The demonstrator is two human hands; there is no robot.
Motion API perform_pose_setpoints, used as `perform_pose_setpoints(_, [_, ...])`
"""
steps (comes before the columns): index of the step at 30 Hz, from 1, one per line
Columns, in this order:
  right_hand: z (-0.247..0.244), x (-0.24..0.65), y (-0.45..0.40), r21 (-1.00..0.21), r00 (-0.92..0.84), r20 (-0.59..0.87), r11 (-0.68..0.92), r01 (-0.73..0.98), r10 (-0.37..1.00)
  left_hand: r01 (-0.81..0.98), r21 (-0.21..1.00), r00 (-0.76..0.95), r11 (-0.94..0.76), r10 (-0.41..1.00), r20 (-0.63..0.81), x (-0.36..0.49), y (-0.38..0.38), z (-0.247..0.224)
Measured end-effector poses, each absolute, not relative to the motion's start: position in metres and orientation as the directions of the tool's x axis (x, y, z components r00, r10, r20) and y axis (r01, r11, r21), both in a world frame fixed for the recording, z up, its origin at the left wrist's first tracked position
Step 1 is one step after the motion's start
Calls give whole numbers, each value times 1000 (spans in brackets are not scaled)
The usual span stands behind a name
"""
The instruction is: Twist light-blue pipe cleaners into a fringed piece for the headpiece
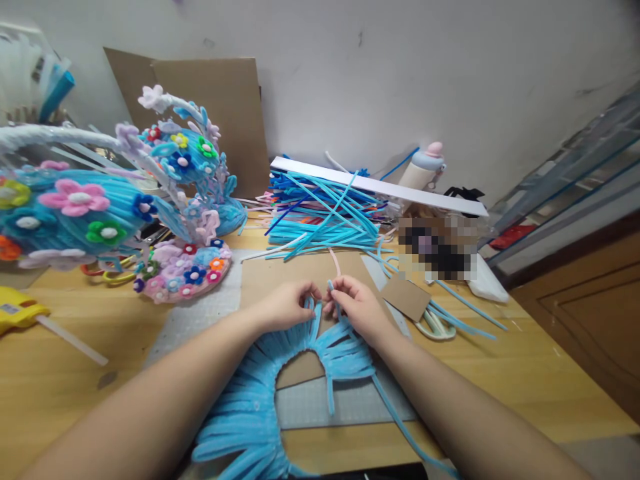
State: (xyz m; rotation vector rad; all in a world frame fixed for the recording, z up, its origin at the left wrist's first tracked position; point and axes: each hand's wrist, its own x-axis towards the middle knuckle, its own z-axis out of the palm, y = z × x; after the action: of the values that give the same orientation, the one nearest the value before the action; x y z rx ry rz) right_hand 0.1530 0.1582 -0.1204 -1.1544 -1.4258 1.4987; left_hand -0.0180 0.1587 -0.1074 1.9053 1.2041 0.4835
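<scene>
A curved band of looped light-blue pipe cleaners (250, 387) arches across the grey cutting mat (345, 403) in front of me. My left hand (285, 307) is closed at the far side of the band, with its fingertips pinched at the top of a blue loop. Close beside it, my right hand (357, 307) pinches a blue pipe cleaner whose tip pokes up between thumb and fingers. One long blue stem (400, 427) trails from the band's right end toward the table's front edge.
Bundled blue pipe cleaners (325, 233) lie behind my hands. Flower-covered pipe-cleaner pieces (75, 207) stand at left, above a yellow glue gun (20, 310). A cardboard piece (407, 297) lies right. A bottle (423, 167) stands by the wall. A dark object (375, 472) sits at the front edge.
</scene>
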Motion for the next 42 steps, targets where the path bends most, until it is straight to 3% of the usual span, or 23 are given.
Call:
perform_pose_setpoints(4, [-127, 153, 160, -983, -334, -113, -56, 177, 936, 539, 824, 490, -174, 861, -139, -23, 162, -106])
perform_pose_setpoints(7, [-126, 151, 159, -984, -412, -120, -52, 170, 903, 467, 871, 531, -150, 836, -141, -27, 164, -107])
perform_pose_setpoints(13, [-121, 149, 158, -976, -429, -5, 89, 200, 903, 389, 910, 540, -142, 836, -100, -26, 164, -113])
perform_pose_setpoints(19, [-123, 148, 157, -988, -473, -6, 69, 140, 881, 397, 915, 507, -76, 849, -150, -22, 161, -114])
perform_pose_setpoints(28, [-122, 147, 154, -994, -489, 9, 61, 91, 872, 419, 900, 435, -124, 897, -79, -15, 158, -115])
perform_pose_setpoints(34, [-118, 152, 156, -994, -456, -104, -81, 70, 884, 433, 894, 424, -113, 901, -91, -19, 160, -110])
perform_pose_setpoints(37, [-116, 157, 157, -969, -475, 0, 118, 219, 880, 438, 892, 436, -107, 893, -107, -24, 163, -110])
perform_pose_setpoints(40, [-116, 160, 156, -866, -542, 148, 373, 333, 827, 435, 894, 472, -110, 873, -121, -27, 165, -112])
perform_pose_setpoints(42, [-117, 161, 155, -805, -560, 181, 449, 389, 809, 424, 898, 485, -117, 867, -116, -29, 165, -113])
